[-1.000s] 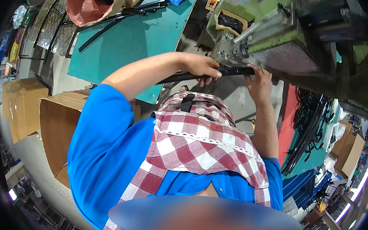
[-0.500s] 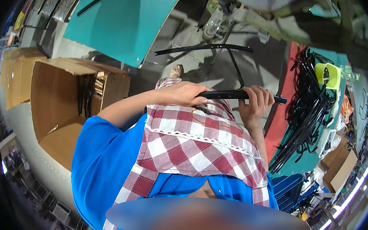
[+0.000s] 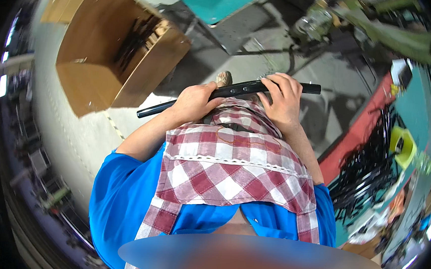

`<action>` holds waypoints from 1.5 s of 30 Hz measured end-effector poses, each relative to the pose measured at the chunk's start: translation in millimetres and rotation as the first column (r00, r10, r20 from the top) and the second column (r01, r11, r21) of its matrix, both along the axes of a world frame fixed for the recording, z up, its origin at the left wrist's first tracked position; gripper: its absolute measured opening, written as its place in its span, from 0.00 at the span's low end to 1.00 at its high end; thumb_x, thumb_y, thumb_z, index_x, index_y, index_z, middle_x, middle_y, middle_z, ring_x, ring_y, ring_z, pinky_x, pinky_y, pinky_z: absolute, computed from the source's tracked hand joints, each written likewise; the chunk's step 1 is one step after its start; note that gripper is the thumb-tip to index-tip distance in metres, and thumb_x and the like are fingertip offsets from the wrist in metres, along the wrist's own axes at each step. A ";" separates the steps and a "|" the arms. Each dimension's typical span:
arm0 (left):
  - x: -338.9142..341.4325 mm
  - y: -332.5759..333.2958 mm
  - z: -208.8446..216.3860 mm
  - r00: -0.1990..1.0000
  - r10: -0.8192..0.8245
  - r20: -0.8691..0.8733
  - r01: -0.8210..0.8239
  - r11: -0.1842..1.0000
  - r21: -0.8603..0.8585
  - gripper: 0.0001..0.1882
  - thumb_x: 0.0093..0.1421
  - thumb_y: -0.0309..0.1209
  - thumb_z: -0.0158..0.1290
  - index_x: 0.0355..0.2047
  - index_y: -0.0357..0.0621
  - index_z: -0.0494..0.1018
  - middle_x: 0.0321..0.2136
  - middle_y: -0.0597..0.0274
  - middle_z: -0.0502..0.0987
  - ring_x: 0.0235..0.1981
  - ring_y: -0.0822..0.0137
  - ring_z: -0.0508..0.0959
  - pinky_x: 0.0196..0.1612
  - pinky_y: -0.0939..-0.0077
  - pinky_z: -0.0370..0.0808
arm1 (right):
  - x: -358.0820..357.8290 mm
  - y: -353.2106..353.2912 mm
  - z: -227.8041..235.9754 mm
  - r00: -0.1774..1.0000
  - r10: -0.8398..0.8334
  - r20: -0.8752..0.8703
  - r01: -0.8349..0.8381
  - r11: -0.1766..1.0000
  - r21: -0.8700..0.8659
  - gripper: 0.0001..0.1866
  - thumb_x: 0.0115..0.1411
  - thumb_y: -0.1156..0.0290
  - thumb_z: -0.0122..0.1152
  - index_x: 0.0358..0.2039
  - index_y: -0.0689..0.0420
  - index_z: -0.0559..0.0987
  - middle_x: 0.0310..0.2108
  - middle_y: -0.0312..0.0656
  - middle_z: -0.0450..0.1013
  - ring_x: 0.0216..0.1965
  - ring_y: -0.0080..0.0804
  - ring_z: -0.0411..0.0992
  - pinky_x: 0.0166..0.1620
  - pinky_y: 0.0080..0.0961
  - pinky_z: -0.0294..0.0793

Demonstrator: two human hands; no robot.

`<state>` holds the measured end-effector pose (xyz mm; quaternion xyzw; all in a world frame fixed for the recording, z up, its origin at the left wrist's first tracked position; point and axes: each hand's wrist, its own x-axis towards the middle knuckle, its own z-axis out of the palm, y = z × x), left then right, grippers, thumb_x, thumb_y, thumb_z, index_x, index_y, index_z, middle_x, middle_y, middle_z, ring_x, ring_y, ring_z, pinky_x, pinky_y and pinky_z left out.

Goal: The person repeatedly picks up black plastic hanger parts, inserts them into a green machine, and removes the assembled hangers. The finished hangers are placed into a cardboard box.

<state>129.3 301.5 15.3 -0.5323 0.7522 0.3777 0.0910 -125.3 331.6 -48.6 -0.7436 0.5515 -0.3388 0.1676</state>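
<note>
A long, glossy black bar [image 3: 236, 90], slightly curved and with small round holes in its middle part, lies across the front of my checked apron. My left hand [image 3: 194, 102] is closed round it left of the holes, and the bar's thinner end sticks out past that wrist. Nearer its blunt right end, my right hand [image 3: 282, 100] grips it with the fingers over the top. To the left stands an open cardboard box [image 3: 90, 81], with several dark long pieces [image 3: 134, 44] inside it, apart from my hands.
A green-topped table [image 3: 213, 3] juts in at the far side. On my right, a red-edged green table [image 3: 349, 136] bears a heap of black strips [image 3: 365, 164] and a yellow container [image 3: 403, 148]. Part of a green machine [image 3: 386, 29] stands at the far right.
My view has turned left, so the box now shows farther forward and closer. The bar has shifted in my hands; its left end now reaches past my left wrist.
</note>
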 end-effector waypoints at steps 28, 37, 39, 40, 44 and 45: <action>241.4 -19.1 0.8 -0.497 0.328 -0.803 -0.867 -0.213 0.450 0.12 0.64 0.34 0.50 0.27 0.47 0.60 0.14 0.69 0.61 0.14 0.73 0.61 0.17 0.76 0.61 | 13.4 -47.6 -10.9 0.890 0.455 -0.014 -0.445 0.875 0.189 0.09 0.51 0.71 0.63 0.34 0.57 0.78 0.39 0.40 0.70 0.45 0.41 0.67 0.49 0.37 0.66; 267.3 -53.4 -150.0 -0.188 0.927 -0.325 -0.974 -0.218 -0.060 0.22 0.61 0.40 0.43 0.20 0.35 0.73 0.12 0.55 0.73 0.12 0.63 0.71 0.17 0.66 0.65 | 5.7 -22.3 4.1 0.957 0.290 -0.023 -0.277 0.933 0.230 0.07 0.52 0.71 0.63 0.33 0.56 0.78 0.35 0.40 0.71 0.42 0.42 0.68 0.45 0.36 0.67; 230.1 -29.9 -200.0 -0.129 0.967 -0.218 -0.923 -0.037 0.384 0.17 0.61 0.38 0.43 0.24 0.37 0.73 0.16 0.50 0.75 0.13 0.62 0.72 0.14 0.66 0.65 | 6.2 -8.9 2.2 0.973 0.228 0.025 -0.229 0.956 0.184 0.07 0.50 0.71 0.64 0.30 0.55 0.77 0.34 0.40 0.71 0.40 0.42 0.69 0.43 0.36 0.68; 203.2 -20.4 -219.6 -0.248 0.941 -0.229 -0.832 -0.086 0.549 0.17 0.64 0.39 0.43 0.34 0.36 0.72 0.25 0.49 0.78 0.17 0.63 0.75 0.16 0.70 0.67 | 7.1 -1.8 1.2 0.983 0.175 0.049 -0.180 0.975 0.131 0.06 0.48 0.72 0.65 0.27 0.55 0.76 0.32 0.40 0.71 0.38 0.41 0.70 0.41 0.36 0.69; 119.3 -25.0 -223.1 0.272 0.943 -0.194 -0.711 0.332 0.620 0.17 0.67 0.39 0.44 0.46 0.37 0.68 0.35 0.54 0.78 0.28 0.66 0.79 0.27 0.78 0.72 | -0.8 26.3 3.2 1.000 0.022 0.018 -0.026 0.975 0.221 0.07 0.51 0.66 0.63 0.27 0.55 0.76 0.31 0.41 0.71 0.37 0.42 0.71 0.40 0.38 0.70; 104.0 -33.7 -213.2 0.414 0.885 -0.213 -0.677 0.456 0.578 0.16 0.67 0.37 0.45 0.46 0.37 0.68 0.34 0.56 0.78 0.28 0.67 0.79 0.27 0.79 0.73 | -6.4 30.7 4.8 1.000 -0.002 0.023 -0.005 0.958 0.287 0.09 0.52 0.64 0.63 0.29 0.55 0.77 0.33 0.41 0.72 0.40 0.42 0.71 0.43 0.38 0.69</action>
